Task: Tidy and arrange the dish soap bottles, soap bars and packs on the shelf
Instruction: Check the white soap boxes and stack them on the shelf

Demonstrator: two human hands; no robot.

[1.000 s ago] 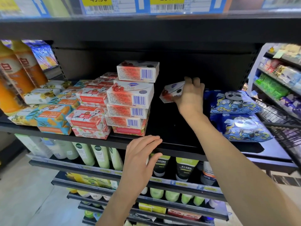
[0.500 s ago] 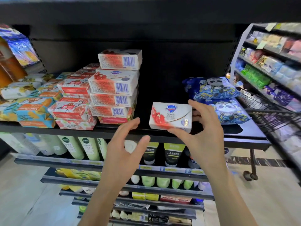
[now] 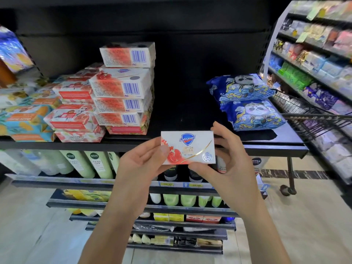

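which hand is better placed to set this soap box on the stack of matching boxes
Left, probably. Both hands grip the soap box, but the left hand holds the end nearer the stack, up and to the left; the right hand would reach across.

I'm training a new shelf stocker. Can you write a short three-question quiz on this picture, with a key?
1. True or false: the Safeguard soap box rests on the shelf.
2. Which goods lie at that shelf's right end? A) blue panda packs B) glass jars C) folded towels
3. How many blue panda packs are stacked there?
Key: 1 false, the left hand and right hand hold it in front of the shelf; 2 A; 3 two.
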